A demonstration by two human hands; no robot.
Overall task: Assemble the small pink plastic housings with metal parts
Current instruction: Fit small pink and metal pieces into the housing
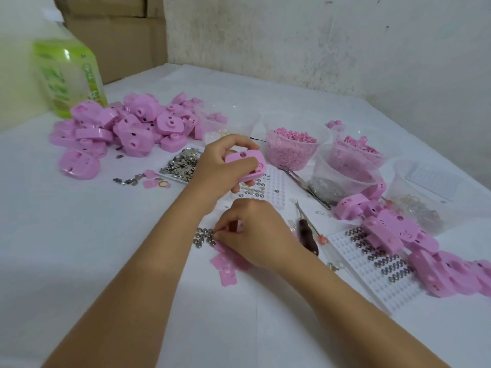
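The right hand (255, 232) rests low near the desk's (79, 261) front edge, fingertips pressed together on what seems to be one of the small metal discs (203, 236) beside flat pink pieces (225, 269). Beyond it, toward the desk's middle, the left hand (220, 166) grips a pink housing (245, 166) clear of the surface. A heap of housings (117, 128) fills the far left corner.

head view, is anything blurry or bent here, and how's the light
Head view: soft, even light, faint shadows; the green bottle and the pink pile at far left are smeared; wide-angle bending tilts the wall edge; the left hand and right hand look fairly sharp.
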